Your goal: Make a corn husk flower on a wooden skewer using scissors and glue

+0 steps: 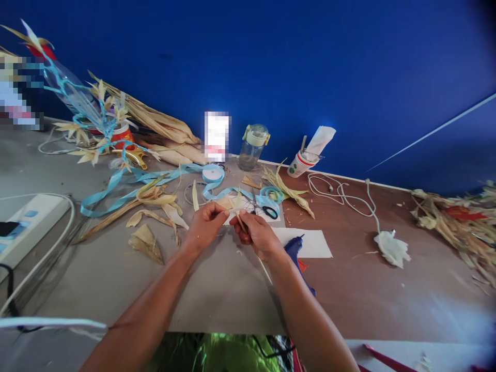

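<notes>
Above the middle of the table my hands are close together. My right hand (253, 231) is closed around a thin straw-coloured stem; a pointed pale husk tip (237, 199) shows just above it. Thumb and finger of my left hand (205, 226) pinch the end of a narrow pale strip (231, 212) that reaches across to the stem. What the strip is made of, I cannot tell. Black-handled scissors (270, 212) lie on white paper just beyond my right hand. A blue glue gun (294, 248) lies beside my right wrist, partly hidden by the forearm.
Light blue ribbon (112, 191) and dried corn husks (145, 240) spread over the left side. Behind stand a lidded jar (253, 150) and a paper cup (301, 164). A white cable (349, 199) lies right; more husks (453, 219) pile at far right. A power strip (33, 222) sits left.
</notes>
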